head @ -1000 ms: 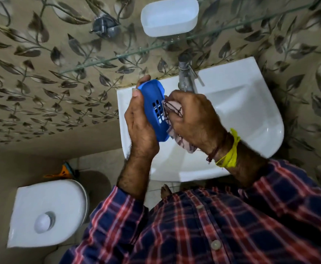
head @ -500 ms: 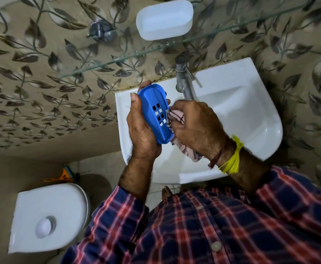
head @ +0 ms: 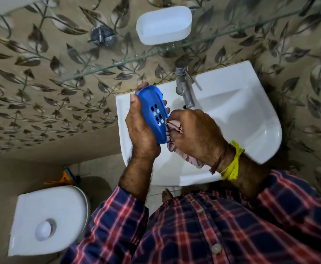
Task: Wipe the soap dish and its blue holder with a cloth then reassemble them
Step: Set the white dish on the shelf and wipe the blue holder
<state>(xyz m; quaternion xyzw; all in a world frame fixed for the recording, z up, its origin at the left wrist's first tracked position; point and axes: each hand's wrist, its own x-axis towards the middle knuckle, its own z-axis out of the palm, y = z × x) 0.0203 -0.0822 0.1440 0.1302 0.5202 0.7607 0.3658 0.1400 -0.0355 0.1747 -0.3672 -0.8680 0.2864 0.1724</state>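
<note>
over the white ceramic washbasin (head: 232, 115), the left hand (head: 139, 128) has its fingers curled round the blue oval plastic soap holder (head: 153, 113), thumb along the edge away from the basin, fingertips showing past the edge toward the tap. that holder is held on its side above the basin's left rim, its slotted face with small square holes turned up. the right hand (head: 193, 132) sits just beside it, over the basin bowl, fingers bunched tight on a crumpled pink-and-white striped cloth (head: 174, 130), which is pressed against the lower end of the blue holder; a loose tail of the cloth hangs below the wrist. a yellow thread band (head: 232, 162) and a darker cord circle that right wrist.

behind the basin stands a steel tap (head: 184, 86), its spout reaching over the bowl. above the basin, on a clear glass shelf (head: 108, 65) fixed to the leaf-patterned wall, rests the white rounded plastic soap dish (head: 164, 24), well apart from the holder. a round chrome fitting (head: 99, 36) sits on the wall left of the dish. left of the basin and lower down is a white toilet cistern (head: 49, 220). both forearms come out of red-and-navy checked sleeves (head: 117, 216).
</note>
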